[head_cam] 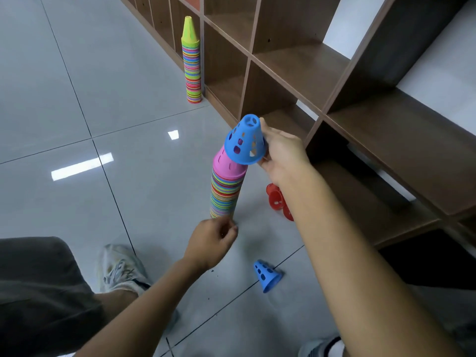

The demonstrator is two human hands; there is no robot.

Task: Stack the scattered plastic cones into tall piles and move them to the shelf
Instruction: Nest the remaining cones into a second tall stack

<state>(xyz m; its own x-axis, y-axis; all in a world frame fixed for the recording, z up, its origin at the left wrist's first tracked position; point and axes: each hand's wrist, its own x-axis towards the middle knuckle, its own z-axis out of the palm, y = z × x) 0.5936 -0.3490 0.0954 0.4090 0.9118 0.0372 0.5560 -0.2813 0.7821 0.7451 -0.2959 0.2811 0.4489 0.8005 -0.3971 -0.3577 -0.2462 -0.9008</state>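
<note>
A tall multicoloured pile of cones (225,194) stands on the floor in the middle, topped by a pink cone (226,164). My right hand (282,155) grips a blue perforated cone (244,140), tilted, just over the pink top. My left hand (212,243) sits at the pile's base with fingers curled; whether it touches the pile is unclear. A second tall pile with a yellow-green top (192,63) stands against the brown shelf (322,81). Red cones (277,199) lie right of the near pile, partly hidden by my right arm. A loose blue cone (268,275) lies nearer me.
The shelf's open wooden cubbies (226,65) run along the right and back. Grey tiled floor (103,112) stretches to the left. My shoes (121,269) and a dark trouser leg (38,292) are at the bottom left.
</note>
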